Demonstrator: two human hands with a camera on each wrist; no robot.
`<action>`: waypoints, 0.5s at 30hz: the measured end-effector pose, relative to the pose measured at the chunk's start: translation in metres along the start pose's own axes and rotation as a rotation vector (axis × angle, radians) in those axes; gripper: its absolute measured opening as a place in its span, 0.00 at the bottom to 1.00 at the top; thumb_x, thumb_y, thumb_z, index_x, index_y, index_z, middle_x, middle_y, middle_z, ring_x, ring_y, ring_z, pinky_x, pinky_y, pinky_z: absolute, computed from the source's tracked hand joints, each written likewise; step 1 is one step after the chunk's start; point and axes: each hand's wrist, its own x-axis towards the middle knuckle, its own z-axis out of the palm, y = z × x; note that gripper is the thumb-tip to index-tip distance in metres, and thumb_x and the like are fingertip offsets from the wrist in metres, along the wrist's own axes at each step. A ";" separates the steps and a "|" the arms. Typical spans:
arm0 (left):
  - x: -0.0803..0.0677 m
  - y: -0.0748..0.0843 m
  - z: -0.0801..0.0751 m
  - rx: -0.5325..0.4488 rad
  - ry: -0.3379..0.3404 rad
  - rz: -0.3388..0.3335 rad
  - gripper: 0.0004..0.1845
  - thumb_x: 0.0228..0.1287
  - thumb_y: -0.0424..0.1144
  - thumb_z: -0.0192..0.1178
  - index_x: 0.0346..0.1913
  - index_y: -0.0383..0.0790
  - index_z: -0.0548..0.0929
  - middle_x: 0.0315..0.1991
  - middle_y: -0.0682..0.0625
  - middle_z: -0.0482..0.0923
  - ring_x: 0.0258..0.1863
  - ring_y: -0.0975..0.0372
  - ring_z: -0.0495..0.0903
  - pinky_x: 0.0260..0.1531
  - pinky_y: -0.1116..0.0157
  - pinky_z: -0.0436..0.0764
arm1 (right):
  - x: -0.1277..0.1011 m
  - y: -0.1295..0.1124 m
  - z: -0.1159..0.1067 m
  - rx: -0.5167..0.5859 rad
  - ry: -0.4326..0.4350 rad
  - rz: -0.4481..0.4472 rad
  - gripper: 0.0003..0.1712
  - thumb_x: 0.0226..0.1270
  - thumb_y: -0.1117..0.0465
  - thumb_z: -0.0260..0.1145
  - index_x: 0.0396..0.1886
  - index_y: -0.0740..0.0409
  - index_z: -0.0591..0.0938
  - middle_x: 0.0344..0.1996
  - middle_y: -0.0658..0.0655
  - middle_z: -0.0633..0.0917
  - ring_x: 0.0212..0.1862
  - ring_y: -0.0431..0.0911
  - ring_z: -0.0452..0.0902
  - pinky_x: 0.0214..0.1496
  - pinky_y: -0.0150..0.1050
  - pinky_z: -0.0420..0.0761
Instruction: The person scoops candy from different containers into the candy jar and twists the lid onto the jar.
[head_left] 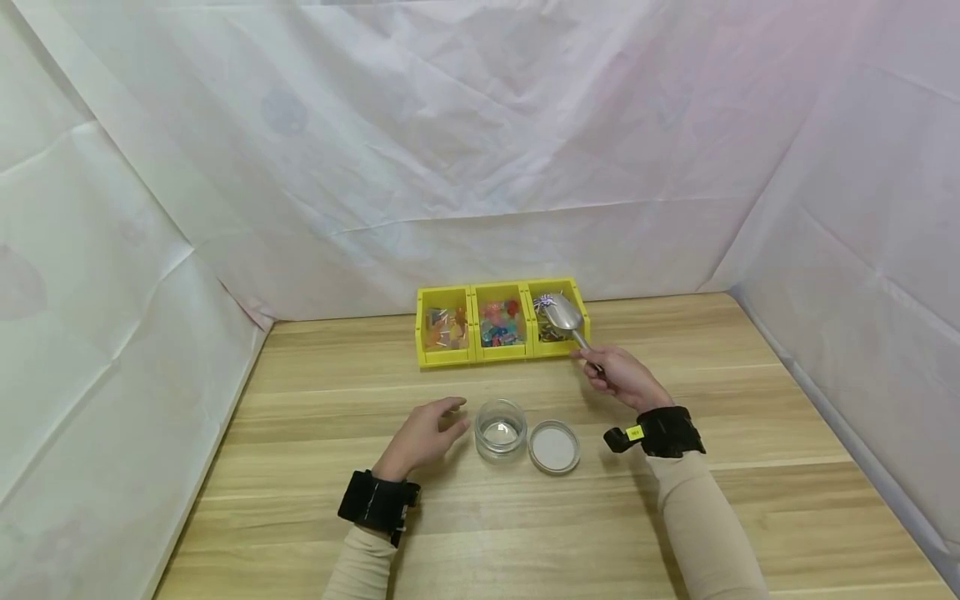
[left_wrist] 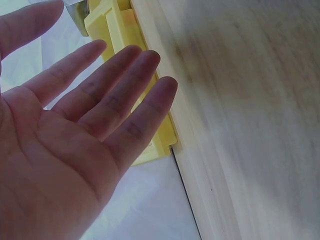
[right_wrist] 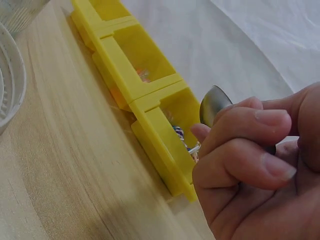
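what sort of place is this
Probably a makeshift filming or test booth: white sheets hang on three sides of a wooden table, a row of yellow bins stands near the back, and both wrists wear black bands.

Three bins (head_left: 502,353) are showing | one scoop (head_left: 563,312), one jar (head_left: 500,430), one lid (head_left: 554,447) are showing | two hands (head_left: 423,435), two bands (head_left: 371,502), two sleeves (head_left: 705,527) are showing | one table (head_left: 525,537) is showing

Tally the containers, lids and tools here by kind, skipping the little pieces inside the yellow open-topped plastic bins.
Yellow open-topped plastic bins: 3
Clear round glass jar: 1
Round white-faced lid: 1
Silver metal scoop: 1
Total: 6
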 end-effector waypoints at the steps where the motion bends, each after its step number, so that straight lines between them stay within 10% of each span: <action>1: 0.000 0.000 0.000 -0.002 -0.005 0.008 0.25 0.72 0.44 0.59 0.66 0.36 0.75 0.62 0.40 0.77 0.60 0.48 0.78 0.61 0.48 0.75 | -0.001 0.000 0.000 0.005 -0.002 -0.002 0.29 0.82 0.55 0.46 0.68 0.76 0.64 0.21 0.47 0.69 0.19 0.36 0.60 0.20 0.29 0.60; 15: 0.000 0.001 0.000 -0.028 -0.109 0.008 0.31 0.62 0.40 0.68 0.68 0.39 0.73 0.63 0.40 0.76 0.63 0.47 0.74 0.62 0.46 0.73 | -0.013 0.003 0.003 0.032 -0.005 -0.021 0.29 0.82 0.56 0.46 0.69 0.75 0.63 0.21 0.47 0.69 0.19 0.36 0.60 0.20 0.29 0.60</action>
